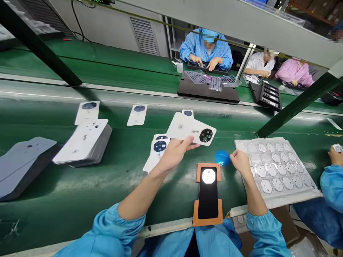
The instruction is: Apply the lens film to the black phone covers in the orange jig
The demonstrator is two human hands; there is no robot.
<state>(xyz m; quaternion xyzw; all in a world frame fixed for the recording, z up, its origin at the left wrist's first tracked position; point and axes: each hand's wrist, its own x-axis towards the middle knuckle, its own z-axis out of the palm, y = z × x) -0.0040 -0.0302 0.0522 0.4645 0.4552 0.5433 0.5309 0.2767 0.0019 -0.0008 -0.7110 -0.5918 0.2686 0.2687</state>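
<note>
My left hand [174, 151] grips a white phone back panel [197, 130] with a black camera cutout area at its right end. Whether a second sheet overlaps it I cannot tell. My right hand [241, 162] pinches the edge of a round blue film [222, 157], its fingers closed. Below and between my hands lies an orange jig [197, 214] with a black phone-shaped plate [208, 198]. Near the plate's top sits a white rounded disc [208, 176]. Overlapping white panels with dark camera rings [160, 146] lie partly hidden behind my left hand.
A clear tray [273, 200] of white discs stands right. Left are stacks of white panels [80, 142] and grey panels [34, 150]. Single panels [137, 115] lie farther back. Dark posts [297, 103] rise from the bench; co-workers [206, 48] sit opposite and at right.
</note>
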